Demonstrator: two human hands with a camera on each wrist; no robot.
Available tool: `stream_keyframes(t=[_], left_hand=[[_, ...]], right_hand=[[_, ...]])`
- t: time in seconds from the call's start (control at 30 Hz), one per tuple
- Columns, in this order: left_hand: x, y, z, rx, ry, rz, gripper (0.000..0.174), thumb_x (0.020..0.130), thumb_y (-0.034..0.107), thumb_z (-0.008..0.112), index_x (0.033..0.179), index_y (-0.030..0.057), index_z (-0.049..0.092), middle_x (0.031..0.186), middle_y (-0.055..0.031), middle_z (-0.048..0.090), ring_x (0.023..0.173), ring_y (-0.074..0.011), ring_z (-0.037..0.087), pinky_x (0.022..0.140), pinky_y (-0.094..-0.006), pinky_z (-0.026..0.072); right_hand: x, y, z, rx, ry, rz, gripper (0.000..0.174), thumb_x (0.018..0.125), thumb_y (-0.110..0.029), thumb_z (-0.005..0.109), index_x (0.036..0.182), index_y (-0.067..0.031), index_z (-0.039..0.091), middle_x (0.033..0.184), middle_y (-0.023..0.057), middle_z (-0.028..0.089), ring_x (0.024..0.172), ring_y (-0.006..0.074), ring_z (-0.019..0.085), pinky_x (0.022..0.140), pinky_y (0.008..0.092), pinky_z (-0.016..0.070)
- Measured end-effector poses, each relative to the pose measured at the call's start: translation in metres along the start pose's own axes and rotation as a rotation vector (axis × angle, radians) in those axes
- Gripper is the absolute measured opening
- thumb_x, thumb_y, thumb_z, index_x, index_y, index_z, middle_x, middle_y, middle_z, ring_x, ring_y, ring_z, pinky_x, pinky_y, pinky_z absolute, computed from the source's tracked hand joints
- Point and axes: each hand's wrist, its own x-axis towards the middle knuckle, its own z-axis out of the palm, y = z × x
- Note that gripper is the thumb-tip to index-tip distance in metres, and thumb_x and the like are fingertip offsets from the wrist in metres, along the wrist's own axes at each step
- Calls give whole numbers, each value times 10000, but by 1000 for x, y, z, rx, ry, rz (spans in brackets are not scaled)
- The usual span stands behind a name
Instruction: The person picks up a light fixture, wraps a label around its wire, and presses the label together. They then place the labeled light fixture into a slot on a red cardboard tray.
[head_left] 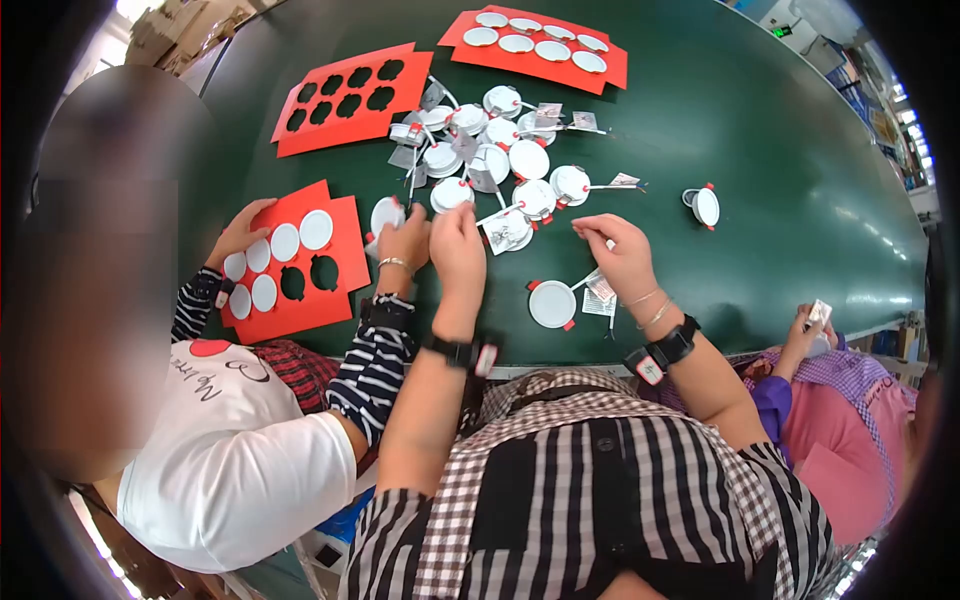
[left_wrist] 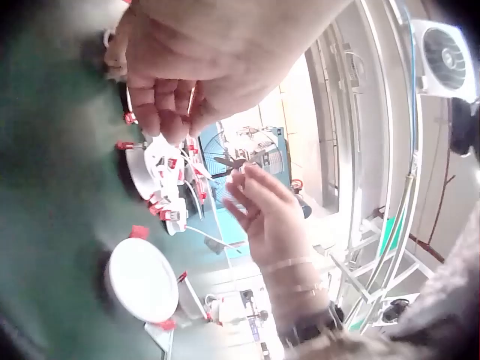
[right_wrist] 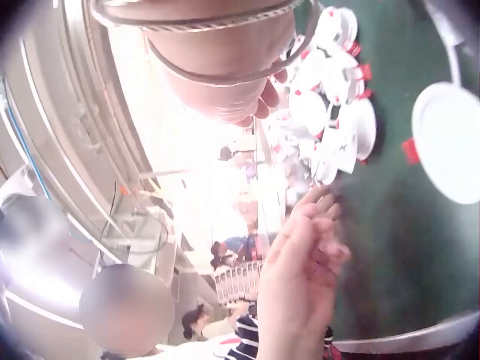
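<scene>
In the head view my left hand (head_left: 458,255) is raised beside the near edge of a pile of white round lamps (head_left: 535,198). Its fingers are bent, with thumb and fingertips close together; whether something thin lies between them cannot be seen. My right hand (head_left: 622,262) hovers right of the pile, fingers loosely bent and nothing visible in them. Below and between both hands a white lamp (head_left: 552,304) with red clips lies face up, its cable and label by my right hand. The left wrist view shows my left hand (left_wrist: 195,75) above lamps and my right hand (left_wrist: 274,225) opposite.
At left, a person's hands touch a red tray (head_left: 345,235) partly filled with white discs and a lamp (head_left: 387,215). Two more red trays, one with dark holes (head_left: 350,95), one with discs (head_left: 540,48), lie behind. A single lamp (head_left: 706,208) stands at right, near another person.
</scene>
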Motion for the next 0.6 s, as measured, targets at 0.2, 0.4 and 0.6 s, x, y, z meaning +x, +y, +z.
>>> stream_keyframes(t=[0.2,0.4,0.6], left_hand=[[88,7,28,492,-103,-15,234,808,157,588,1008,70,674,1005,-183,590,933,-354,586,815,-423,476],[113,-25,23,518,-320,-132,251,751,249,674,927,74,710,914,-147,684,833,-300,651,755,-384,506],[102,2,-22,239,55,111,183,781,189,665,795,8,689,685,-94,646,622,-196,596,604,-314,449]], right_hand=[[-15,5,-40,-19,-87,138,146,843,-27,556,933,-13,670,797,71,645,712,163,621,649,265,491],[-18,8,-43,56,-95,160,140,836,-22,573,939,-15,669,825,75,654,729,164,632,658,263,497],[5,-13,-25,110,-164,103,140,844,-45,588,955,-17,669,876,97,656,763,176,646,689,276,508]])
